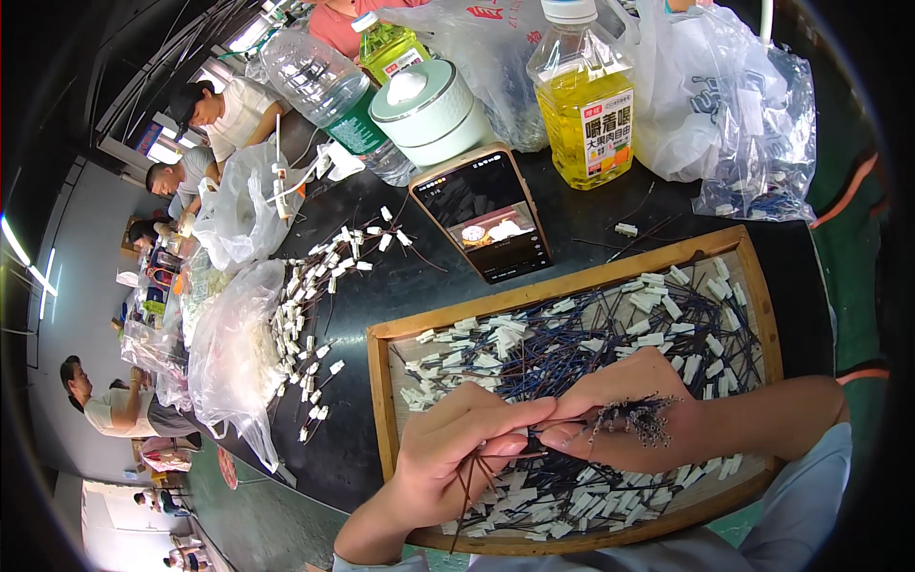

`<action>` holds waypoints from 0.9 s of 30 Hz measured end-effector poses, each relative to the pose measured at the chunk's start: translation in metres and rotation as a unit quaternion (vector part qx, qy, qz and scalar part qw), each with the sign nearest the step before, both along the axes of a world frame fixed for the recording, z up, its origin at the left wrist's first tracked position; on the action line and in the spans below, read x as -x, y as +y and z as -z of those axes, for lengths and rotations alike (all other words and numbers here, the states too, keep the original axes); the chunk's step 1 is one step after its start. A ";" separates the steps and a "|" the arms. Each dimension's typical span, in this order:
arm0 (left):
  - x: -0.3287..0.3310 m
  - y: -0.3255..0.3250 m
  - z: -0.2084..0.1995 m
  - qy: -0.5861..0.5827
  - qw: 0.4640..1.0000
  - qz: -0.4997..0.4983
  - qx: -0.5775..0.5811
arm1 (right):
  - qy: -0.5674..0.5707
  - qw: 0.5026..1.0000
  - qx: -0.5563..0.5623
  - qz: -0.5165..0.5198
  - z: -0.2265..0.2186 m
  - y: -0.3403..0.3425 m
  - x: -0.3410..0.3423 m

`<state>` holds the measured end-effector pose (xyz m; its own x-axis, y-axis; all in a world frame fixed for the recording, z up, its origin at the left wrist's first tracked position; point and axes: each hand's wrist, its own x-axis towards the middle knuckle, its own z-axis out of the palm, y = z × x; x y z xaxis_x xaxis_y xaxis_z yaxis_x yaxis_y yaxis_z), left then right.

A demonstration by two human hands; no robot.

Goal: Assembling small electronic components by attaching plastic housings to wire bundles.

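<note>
Head view: left hand [446, 446] pinches brown wires [466, 484]; right hand [637, 379] clasps dark wires [644, 418].

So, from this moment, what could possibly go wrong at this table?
The brown wires in the left hand could snag on the heaped dark wires in the wooden tray. The wire bundle in the right hand might slip and scatter there. The phone, standing upright beyond the tray, could topple if bumped.

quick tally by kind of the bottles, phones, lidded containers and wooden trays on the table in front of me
yellow drink bottles: 2
clear bottle: 1
phone: 1
lidded container: 1
wooden tray: 1
total: 6
</note>
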<state>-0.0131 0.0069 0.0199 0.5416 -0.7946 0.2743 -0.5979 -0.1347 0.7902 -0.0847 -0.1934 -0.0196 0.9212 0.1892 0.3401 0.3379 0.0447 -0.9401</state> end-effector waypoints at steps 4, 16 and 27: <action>-0.003 0.001 -0.001 -0.084 0.996 -0.028 0.014 | 0.029 0.999 0.029 0.019 -0.010 -0.006 0.000; -0.017 0.014 0.013 0.373 0.877 -0.140 0.270 | 0.081 0.994 -0.015 0.073 -0.015 -0.003 0.002; -0.012 0.005 0.011 0.395 0.889 -0.140 0.185 | -0.009 0.994 0.032 0.102 0.003 0.003 0.001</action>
<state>-0.0013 0.0118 0.0091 0.8437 -0.5328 -0.0653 0.1793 0.1651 0.9698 -0.0858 -0.1906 -0.0227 0.9365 0.0210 0.3499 0.3504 -0.0854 -0.9327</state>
